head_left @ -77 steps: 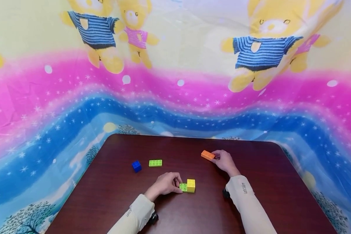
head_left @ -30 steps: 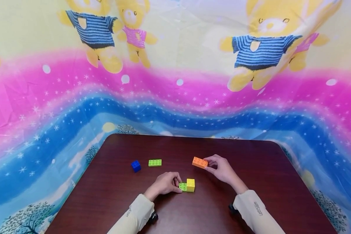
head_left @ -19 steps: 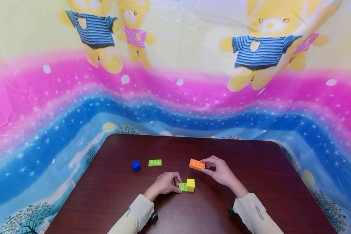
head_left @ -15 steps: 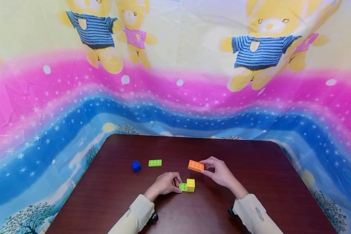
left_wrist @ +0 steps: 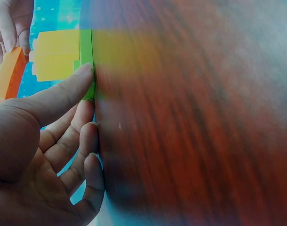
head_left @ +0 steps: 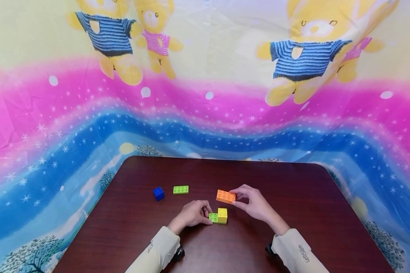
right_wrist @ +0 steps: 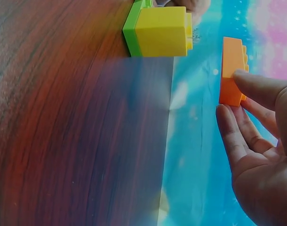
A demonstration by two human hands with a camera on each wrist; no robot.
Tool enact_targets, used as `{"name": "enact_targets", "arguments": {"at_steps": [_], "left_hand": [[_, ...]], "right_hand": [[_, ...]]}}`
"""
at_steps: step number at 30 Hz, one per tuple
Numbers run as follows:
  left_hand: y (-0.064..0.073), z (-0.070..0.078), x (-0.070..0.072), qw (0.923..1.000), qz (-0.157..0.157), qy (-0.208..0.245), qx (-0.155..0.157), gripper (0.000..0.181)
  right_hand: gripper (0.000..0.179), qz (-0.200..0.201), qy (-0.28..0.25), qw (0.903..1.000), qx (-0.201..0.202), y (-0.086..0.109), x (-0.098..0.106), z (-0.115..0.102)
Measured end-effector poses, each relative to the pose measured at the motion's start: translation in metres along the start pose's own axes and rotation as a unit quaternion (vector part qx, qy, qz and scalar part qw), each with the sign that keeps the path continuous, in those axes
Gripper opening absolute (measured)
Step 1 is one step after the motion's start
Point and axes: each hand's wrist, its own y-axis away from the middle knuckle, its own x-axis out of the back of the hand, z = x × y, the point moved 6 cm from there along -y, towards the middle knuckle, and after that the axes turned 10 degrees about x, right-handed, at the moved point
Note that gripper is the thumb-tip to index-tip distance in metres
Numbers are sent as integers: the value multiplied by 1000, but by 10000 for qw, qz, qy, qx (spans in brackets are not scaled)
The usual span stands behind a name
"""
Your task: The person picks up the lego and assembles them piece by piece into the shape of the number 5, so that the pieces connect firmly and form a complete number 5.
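Note:
My left hand pinches the left end of a flat green building brick that lies on the table. On that brick's right half sits a yellow brick, taller and studded on top. In the left wrist view, the thumb and fingertips grip the green brick's edge. My right hand holds an orange eight-stud brick by its right end. In the right wrist view, the orange brick is raised above the tabletop, apart from the yellow brick.
A blue brick and a second flat green brick lie at the back left of the dark wooden table. Beyond the table's far edge hangs a cloth printed with bears.
My right hand has carried the orange brick left and nearer, from the back right to just behind the yellow brick. The left hand stays on the green brick.

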Motion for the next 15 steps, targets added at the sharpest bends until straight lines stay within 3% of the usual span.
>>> {"name": "enact_targets", "arguments": {"at_steps": [15], "left_hand": [[-1,-1,0,10000,2,-3,51,27]], "right_hand": [[43,-146,-305,9993,143,2,-7,-9]]}}
